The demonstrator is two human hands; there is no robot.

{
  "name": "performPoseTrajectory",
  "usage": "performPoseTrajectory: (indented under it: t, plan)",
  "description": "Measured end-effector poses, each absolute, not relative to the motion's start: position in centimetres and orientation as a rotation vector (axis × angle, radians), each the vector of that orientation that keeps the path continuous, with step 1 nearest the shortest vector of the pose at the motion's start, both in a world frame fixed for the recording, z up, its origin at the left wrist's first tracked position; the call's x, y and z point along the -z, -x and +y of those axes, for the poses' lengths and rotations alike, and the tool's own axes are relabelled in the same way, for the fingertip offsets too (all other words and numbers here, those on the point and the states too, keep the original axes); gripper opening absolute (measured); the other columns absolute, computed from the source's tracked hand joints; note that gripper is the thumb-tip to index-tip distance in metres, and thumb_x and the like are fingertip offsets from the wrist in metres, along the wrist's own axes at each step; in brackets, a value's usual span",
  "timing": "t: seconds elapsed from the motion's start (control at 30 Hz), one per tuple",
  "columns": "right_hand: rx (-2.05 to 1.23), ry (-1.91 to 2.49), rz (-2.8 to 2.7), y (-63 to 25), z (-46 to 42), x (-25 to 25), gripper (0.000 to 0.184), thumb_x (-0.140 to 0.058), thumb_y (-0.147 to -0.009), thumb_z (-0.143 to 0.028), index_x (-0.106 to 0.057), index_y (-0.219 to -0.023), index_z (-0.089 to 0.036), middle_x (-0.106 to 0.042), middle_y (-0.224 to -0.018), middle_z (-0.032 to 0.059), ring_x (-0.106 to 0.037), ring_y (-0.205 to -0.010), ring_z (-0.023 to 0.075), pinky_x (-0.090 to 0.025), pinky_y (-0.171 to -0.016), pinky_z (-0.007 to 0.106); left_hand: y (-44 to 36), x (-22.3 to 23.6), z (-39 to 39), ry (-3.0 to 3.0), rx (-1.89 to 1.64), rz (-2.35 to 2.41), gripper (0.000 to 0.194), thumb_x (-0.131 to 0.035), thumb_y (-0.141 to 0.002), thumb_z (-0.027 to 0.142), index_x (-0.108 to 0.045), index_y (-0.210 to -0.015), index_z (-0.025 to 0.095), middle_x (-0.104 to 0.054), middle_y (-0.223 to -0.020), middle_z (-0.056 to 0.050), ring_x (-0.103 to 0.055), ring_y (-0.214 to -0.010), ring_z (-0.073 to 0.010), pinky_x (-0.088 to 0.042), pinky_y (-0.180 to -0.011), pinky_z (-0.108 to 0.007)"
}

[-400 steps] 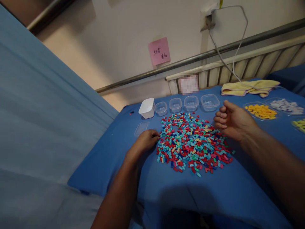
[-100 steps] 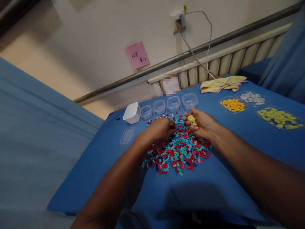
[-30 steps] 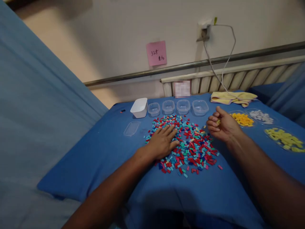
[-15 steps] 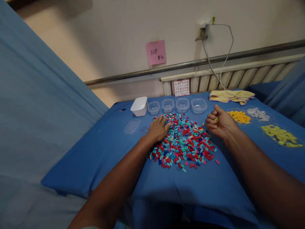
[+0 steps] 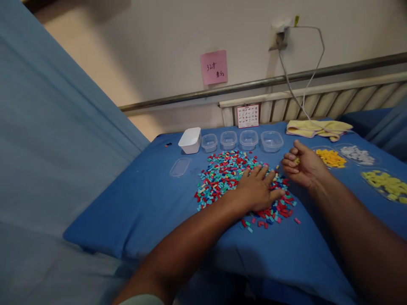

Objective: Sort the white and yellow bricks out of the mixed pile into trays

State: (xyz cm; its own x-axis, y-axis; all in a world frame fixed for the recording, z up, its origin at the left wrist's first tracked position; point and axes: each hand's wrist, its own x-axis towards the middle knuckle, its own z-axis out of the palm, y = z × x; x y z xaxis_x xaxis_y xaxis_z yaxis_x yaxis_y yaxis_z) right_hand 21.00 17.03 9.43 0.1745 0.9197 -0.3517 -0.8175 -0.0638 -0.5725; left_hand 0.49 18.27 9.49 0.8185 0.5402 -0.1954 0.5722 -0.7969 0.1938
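Observation:
A heap of small red, teal, blue and yellow bricks (image 5: 222, 178) lies on the blue-covered table (image 5: 152, 203). My left hand (image 5: 257, 189) rests flat on the right part of the heap, fingers spread, palm down. My right hand (image 5: 302, 167) hovers at the heap's right edge, fingers curled around a few small pale yellow bricks (image 5: 296, 161). Behind the heap stand a white tub (image 5: 190, 140) and a row of several clear small tubs (image 5: 248, 139).
A clear lid (image 5: 179, 167) lies left of the heap. At the right are clear trays of orange bricks (image 5: 330, 158), white bricks (image 5: 358, 154) and yellow-green bricks (image 5: 386, 184). A yellow cloth (image 5: 318, 128) and a cable lie at the back by a radiator. Blue fabric rises on the left.
My left hand has slid from the heap's far left edge across to its right side, next to my right hand. My right hand stays curled on the yellow bricks.

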Motion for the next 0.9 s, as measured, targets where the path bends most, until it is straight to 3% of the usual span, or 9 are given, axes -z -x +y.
performPoseTrajectory:
  t: [0.13,0.3,0.37,0.47,0.57,0.63,0.7,0.8,0.9]
  plan:
    - [-1.434,0.792,-0.157,-20.9,17.3,-8.8,0.048,-0.047,-0.117,-0.044,-0.044,-0.073,-0.024,-0.044,-0.053,-0.0057,-0.037,-0.038,0.0096,-0.022,-0.031,0.019,3.0,-9.4,17.0,-2.769,0.147,0.76,0.088,-0.035,-0.112,0.077,-0.029,-0.178,0.019,-0.011,-0.184,-0.015,-0.01,-0.172,-0.0371,-0.014,-0.138,-0.065]
    - [-1.455,0.788,-0.18,-20.8,17.8,-7.7,0.044,-0.06,-0.112,-0.047,-0.045,-0.077,-0.025,-0.044,-0.054,-0.0068,-0.037,-0.038,0.0096,-0.024,-0.03,0.019,8.0,-10.8,17.8,-2.777,0.118,0.731,0.075,-0.036,-0.115,0.071,-0.044,-0.172,0.024,-0.024,-0.182,-0.014,-0.021,-0.17,-0.0373,-0.021,-0.135,-0.069]
    - [-1.452,0.792,-0.182,-20.8,17.9,-7.5,0.043,-0.059,-0.112,-0.047,-0.044,-0.078,-0.026,-0.045,-0.054,-0.0066,-0.038,-0.038,0.0095,-0.024,-0.03,0.018,9.1,-11.6,19.7,-2.8,-0.043,0.705,0.065,-0.043,-0.116,0.064,-0.058,-0.163,0.022,-0.035,-0.178,-0.016,-0.034,-0.166,-0.035,-0.031,-0.134,-0.06]
    - [-1.438,0.805,-0.193,-20.5,18.0,-7.4,0.042,-0.058,-0.113,-0.046,-0.044,-0.079,-0.025,-0.046,-0.056,-0.0061,-0.039,-0.039,0.0092,-0.025,-0.03,0.017,9.3,-12.5,24.1,-2.749,-0.388,0.912,0.049,-0.054,-0.115,0.043,-0.069,-0.149,0.012,-0.063,-0.156,-0.017,-0.058,-0.148,-0.0306,-0.046,-0.125,-0.043]
    - [-1.437,0.819,-0.221,-20.2,18.0,-7.6,0.042,-0.065,-0.109,-0.047,-0.044,-0.08,-0.026,-0.046,-0.056,-0.0066,-0.037,-0.038,0.0089,-0.025,-0.03,0.017,8.0,-12.6,29.1,-2.72,-0.281,1.257,0.038,-0.051,-0.111,0.025,-0.077,-0.137,0.014,-0.077,-0.133,-0.012,-0.072,-0.123,-0.03,-0.056,-0.11,-0.041]
    - [-1.441,0.833,-0.227,-20.0,18.0,-7.8,0.042,-0.065,-0.109,-0.048,-0.044,-0.08,-0.026,-0.047,-0.056,-0.0066,-0.036,-0.038,0.0089,-0.024,-0.029,0.017,6.8,-12.1,31.6,-2.742,-0.188,1.24,0.04,-0.049,-0.107,0.018,-0.078,-0.134,0.014,-0.077,-0.134,-0.013,-0.072,-0.124,-0.0316,-0.056,-0.109,-0.042]
    - [-1.439,0.841,-0.221,-19.9,17.9,-8.1,0.041,-0.063,-0.11,-0.048,-0.045,-0.08,-0.026,-0.047,-0.056,-0.0064,-0.036,-0.038,0.009,-0.025,-0.029,0.017,6.1,-11.3,32.8,-2.773,-0.09,1.112,0.043,-0.048,-0.107,0.015,-0.076,-0.14,0.017,-0.071,-0.148,-0.01,-0.068,-0.136,-0.0283,-0.052,-0.116,-0.036]
    - [-1.426,0.829,-0.203,-19.9,17.9,-8.4,0.041,-0.056,-0.114,-0.046,-0.045,-0.08,-0.026,-0.046,-0.055,-0.0064,-0.037,-0.038,0.0091,-0.025,-0.029,0.017,6.4,-10.0,32.3,-2.794,-0.003,0.991,0.051,-0.044,-0.112,0.022,-0.06,-0.159,0.013,-0.05,-0.17,-0.011,-0.05,-0.157,-0.0255,-0.037,-0.131,-0.033]
    - [-1.426,0.806,-0.202,-20.1,18.0,-8.2,0.041,-0.058,-0.113,-0.046,-0.046,-0.08,-0.026,-0.046,-0.056,-0.0066,-0.037,-0.038,0.0089,-0.026,-0.029,0.017,8.7,-9.5,30.2,-2.803,0.014,0.967,0.057,-0.04,-0.115,0.029,-0.05,-0.166,0.006,-0.039,-0.175,-0.017,-0.038,-0.164,-0.0266,-0.028,-0.136,-0.039]
